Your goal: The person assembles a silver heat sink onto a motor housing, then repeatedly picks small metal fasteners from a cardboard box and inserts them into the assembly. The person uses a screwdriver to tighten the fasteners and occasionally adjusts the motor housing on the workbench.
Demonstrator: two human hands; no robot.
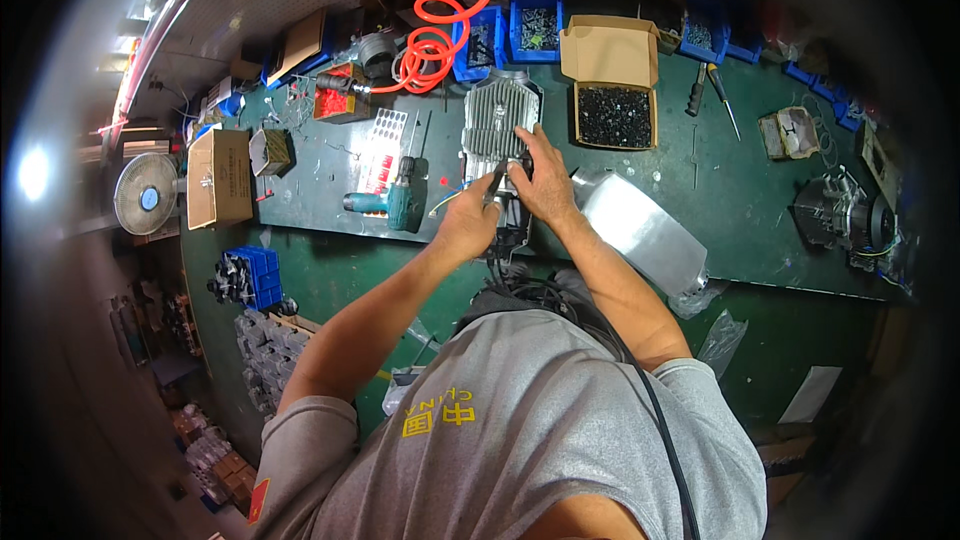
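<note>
A finned grey metal housing point(499, 116) lies on the green work table before me, its lower section dark and partly covered by my hands. My left hand point(474, 221) is closed around a slim dark tool or part point(496, 181) at the housing's lower section; its exact kind is unclear. My right hand point(546, 180) rests over the housing's right side, fingertips on the fins and thumb lower down. Whether it grips something there is hidden. Thin wires with a connector point(444, 204) stick out left of the unit. A smooth silver metal cover point(641, 229) lies to the right.
A teal cordless drill point(394, 199) lies left, by a sticker sheet point(386, 139). An orange coiled air hose point(431, 60) hangs overhead. Behind are a carton of small black parts point(615, 116) and blue screw bins point(536, 26). A screwdriver point(724, 101) and another assembly point(844, 214) lie right.
</note>
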